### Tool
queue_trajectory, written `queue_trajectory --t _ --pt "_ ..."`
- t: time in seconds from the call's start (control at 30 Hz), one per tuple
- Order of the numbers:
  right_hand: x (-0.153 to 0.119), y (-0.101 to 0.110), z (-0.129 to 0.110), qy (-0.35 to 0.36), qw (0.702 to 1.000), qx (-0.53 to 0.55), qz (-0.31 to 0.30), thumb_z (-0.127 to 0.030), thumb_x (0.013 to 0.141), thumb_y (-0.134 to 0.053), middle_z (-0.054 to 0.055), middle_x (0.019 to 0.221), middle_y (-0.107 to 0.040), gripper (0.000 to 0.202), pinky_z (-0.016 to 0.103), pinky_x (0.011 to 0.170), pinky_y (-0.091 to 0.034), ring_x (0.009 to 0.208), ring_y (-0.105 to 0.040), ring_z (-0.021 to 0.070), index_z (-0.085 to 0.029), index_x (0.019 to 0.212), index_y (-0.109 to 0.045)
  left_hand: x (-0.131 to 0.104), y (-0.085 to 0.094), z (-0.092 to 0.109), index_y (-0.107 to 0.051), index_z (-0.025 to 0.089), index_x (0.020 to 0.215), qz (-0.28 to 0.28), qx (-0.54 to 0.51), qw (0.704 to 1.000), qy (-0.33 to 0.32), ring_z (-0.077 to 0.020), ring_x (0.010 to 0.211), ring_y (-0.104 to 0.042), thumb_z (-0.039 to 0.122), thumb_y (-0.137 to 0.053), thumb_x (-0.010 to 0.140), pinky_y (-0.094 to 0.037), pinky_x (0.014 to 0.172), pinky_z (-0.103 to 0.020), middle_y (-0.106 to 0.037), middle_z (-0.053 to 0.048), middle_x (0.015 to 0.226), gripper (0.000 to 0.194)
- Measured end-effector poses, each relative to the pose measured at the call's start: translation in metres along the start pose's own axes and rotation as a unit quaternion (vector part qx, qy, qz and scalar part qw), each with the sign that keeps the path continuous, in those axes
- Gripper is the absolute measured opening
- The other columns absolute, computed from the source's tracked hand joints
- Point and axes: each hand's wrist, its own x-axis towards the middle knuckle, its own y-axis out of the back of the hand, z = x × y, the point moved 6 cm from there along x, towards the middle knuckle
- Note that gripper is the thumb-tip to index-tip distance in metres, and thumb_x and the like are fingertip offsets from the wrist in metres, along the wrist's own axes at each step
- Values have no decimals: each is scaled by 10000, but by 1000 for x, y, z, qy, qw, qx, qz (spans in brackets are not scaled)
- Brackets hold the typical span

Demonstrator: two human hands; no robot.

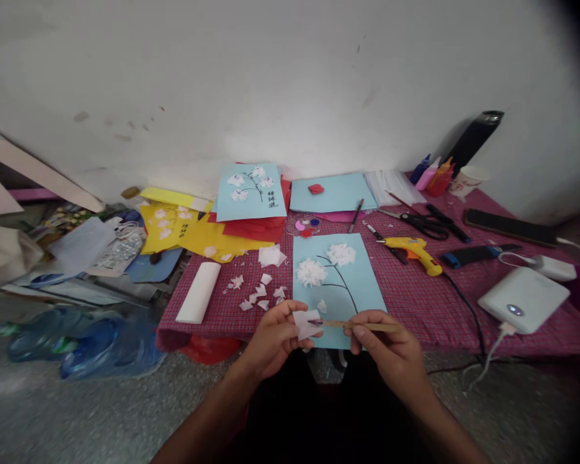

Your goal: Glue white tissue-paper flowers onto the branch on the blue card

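Observation:
My left hand (273, 335) pinches a small square of thin white paper (305, 324) above the near edge of the table. A slim wooden stick (336, 323), perhaps a brush handle, lies in the closed fingers of my right hand (384, 338); its dark tip meets the paper. Beneath both hands is a light blue sheet (362, 277) with dark curved stems. Two fluffy white paper blossoms (312, 272) sit on it, and a small white tuft (321, 306) lies lower down. Loose white paper pieces (258, 293) are scattered left of the sheet.
A yellow glue gun (413, 250), black scissors (415, 222) and a white power bank (524, 299) with cables lie to the right. A finished blue flower card (251, 191) tops a stack behind. A white paper roll (198, 293) is at left; blue water bottles (111, 348) lie on the floor.

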Motion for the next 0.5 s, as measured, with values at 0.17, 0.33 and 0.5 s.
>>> queue_trajectory --t 0.17,0.33,0.5 --pt "2 2 7 -13 1000 23 -4 -301 892 -657 37 763 -685 103 276 542 -511 581 -621 151 -202 880 -684 0 2 -2 -593 145 1106 -26 10 1000 7 -241 930 -721 76 -715 729 -555 691 -236 -712 -150 1096 403" --pt "4 3 18 -17 998 58 2 -285 881 -676 32 785 -685 89 282 545 -510 571 -620 145 -198 900 -688 1 2 -2 -659 129 1030 -10 20 1000 -4 -221 901 -724 106 -738 740 -556 680 -223 -727 -128 1051 302" --pt "4 2 20 -18 998 62 -4 -258 893 -668 30 811 -680 66 276 562 -505 573 -617 129 -198 885 -695 1 6 -3 -698 128 1028 -7 25 1000 -14 -216 893 -726 186 -752 780 -560 664 -210 -727 -133 1071 261"
